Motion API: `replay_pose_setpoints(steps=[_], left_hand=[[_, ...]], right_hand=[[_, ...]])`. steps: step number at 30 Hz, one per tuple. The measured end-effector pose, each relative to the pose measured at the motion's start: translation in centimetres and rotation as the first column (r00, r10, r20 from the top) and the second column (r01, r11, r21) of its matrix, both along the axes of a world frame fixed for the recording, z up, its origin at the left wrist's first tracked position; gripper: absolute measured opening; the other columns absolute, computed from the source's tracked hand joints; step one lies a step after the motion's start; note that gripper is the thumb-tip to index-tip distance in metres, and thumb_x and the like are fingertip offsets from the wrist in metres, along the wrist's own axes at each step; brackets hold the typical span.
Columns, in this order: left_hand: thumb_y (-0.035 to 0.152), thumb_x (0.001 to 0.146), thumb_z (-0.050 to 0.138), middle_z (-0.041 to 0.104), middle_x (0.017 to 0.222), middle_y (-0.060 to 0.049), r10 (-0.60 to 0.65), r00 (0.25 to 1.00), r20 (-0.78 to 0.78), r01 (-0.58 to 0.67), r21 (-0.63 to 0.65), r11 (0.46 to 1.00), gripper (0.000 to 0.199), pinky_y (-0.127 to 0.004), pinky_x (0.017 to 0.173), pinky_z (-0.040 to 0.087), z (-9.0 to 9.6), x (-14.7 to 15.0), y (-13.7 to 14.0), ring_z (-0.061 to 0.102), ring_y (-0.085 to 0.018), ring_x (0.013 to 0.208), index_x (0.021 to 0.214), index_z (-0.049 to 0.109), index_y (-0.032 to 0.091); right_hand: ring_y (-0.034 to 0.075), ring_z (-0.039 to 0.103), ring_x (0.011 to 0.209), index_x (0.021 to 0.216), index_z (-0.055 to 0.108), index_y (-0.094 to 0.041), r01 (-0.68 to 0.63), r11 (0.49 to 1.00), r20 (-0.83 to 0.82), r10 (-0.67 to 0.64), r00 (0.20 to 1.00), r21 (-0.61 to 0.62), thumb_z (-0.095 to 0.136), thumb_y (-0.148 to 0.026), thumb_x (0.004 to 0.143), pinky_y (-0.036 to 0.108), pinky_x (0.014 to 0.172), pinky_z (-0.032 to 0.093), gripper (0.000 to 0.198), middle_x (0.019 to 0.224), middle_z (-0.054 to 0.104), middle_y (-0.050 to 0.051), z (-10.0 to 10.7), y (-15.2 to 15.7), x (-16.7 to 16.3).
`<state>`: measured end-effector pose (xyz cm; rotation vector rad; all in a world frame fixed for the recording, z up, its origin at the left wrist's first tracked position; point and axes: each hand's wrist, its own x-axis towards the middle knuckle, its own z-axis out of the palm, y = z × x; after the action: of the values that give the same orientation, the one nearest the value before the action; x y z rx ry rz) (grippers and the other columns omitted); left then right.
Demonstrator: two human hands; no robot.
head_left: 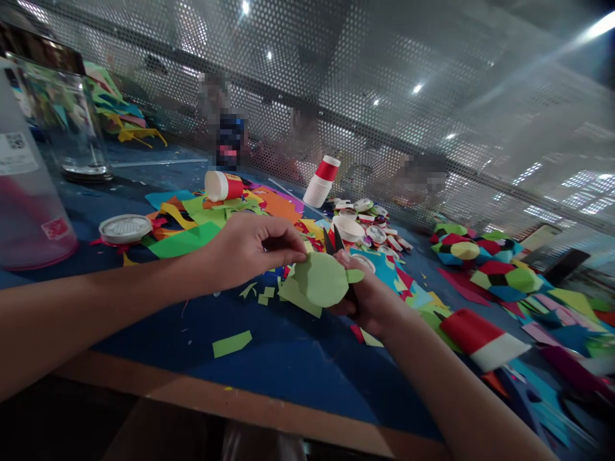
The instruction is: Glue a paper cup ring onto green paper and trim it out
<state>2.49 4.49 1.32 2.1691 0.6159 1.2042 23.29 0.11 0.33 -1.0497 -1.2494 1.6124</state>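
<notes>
Between finger and thumb, my left hand [252,250] pinches the edge of a light green paper piece [321,279]. The piece is roundish, with a small tab sticking out on its right. Behind it, my right hand [372,298] is closed around a pair of scissors [334,239]; the dark blades point up, a little apart, and the handles are mostly hidden. Another light green scrap lies below the held piece. Small green cuttings [264,296] and a green strip [232,344] rest on the blue table [288,384] near my hands.
Colored paper sheets [185,238] and a tipped paper cup [223,186] lie beyond my left hand. Stacked cups [322,182] stand farther back. A glass jar [72,121] and a plastic bottle [29,192] are at left; a red-and-white cup [483,339] lies at right. Perforated metal panels [336,77] rise behind.
</notes>
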Motion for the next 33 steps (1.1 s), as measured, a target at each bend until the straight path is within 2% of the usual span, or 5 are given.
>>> replay_pose_setpoints(steps=[7, 15, 22, 26, 33], left_hand=[[0.022, 0.077, 0.071, 0.071, 0.074, 0.002, 0.003, 0.995, 0.095, 0.004, -0.073, 0.997, 0.006, -0.018, 0.061, 0.051, -0.6, 0.3, 0.0, 0.064, -0.01, 0.066, 0.082, 0.069, 0.019], [0.02, 0.077, 0.072, 0.071, 0.08, 0.002, -0.065, 0.974, 0.217, 0.114, -0.22, 0.969, 0.016, -0.016, 0.065, 0.055, -0.8, 0.4, -0.4, 0.066, -0.008, 0.071, 0.092, 0.067, 0.017], [0.021, 0.076, 0.074, 0.073, 0.081, 0.003, -0.01, 0.974, 0.226, 0.058, -0.206, 0.977, 0.016, -0.012, 0.061, 0.053, -0.2, 0.4, -1.2, 0.066, -0.006, 0.07, 0.091, 0.068, 0.018], [0.019, 0.076, 0.073, 0.073, 0.08, 0.003, 0.015, 0.978, 0.208, 0.022, -0.174, 0.984, 0.015, -0.012, 0.058, 0.052, 0.1, 0.4, -1.6, 0.066, -0.006, 0.069, 0.09, 0.068, 0.018], [0.022, 0.077, 0.072, 0.073, 0.08, 0.0, 0.037, 0.98, 0.194, -0.003, -0.176, 0.984, 0.016, -0.017, 0.059, 0.052, 0.1, 0.4, -1.8, 0.067, -0.01, 0.069, 0.092, 0.069, 0.018]], right_hand=[[0.003, 0.024, 0.03, 0.061, 0.053, -0.019, 0.013, 0.997, 0.011, -0.012, 1.0, -0.08, 0.072, -0.052, 0.07, 0.016, 0.031, 0.019, 0.04, 0.039, 0.041, -0.009, 0.0, -0.1, -0.2], [0.004, 0.024, 0.03, 0.063, 0.053, -0.02, -0.009, 1.0, -0.053, 0.008, 0.999, -0.012, 0.069, -0.05, 0.075, 0.016, 0.032, 0.02, 0.036, 0.038, 0.042, -0.008, -0.2, -0.3, -0.5], [0.004, 0.024, 0.032, 0.062, 0.056, -0.019, -0.103, 0.992, -0.109, 0.11, 0.988, 0.067, 0.067, -0.059, 0.072, 0.017, 0.033, 0.021, 0.043, 0.041, 0.04, -0.008, 0.2, -0.7, -0.9], [0.004, 0.024, 0.032, 0.06, 0.055, -0.018, -0.087, 0.993, -0.097, 0.095, 0.991, 0.083, 0.069, -0.065, 0.066, 0.017, 0.032, 0.02, 0.048, 0.045, 0.041, -0.008, 0.5, -0.9, -1.2], [0.004, 0.025, 0.032, 0.06, 0.055, -0.019, -0.066, 0.994, -0.06, 0.071, 0.996, 0.082, 0.068, -0.064, 0.066, 0.019, 0.032, 0.02, 0.047, 0.045, 0.044, -0.007, 0.5, -0.9, -1.1]])
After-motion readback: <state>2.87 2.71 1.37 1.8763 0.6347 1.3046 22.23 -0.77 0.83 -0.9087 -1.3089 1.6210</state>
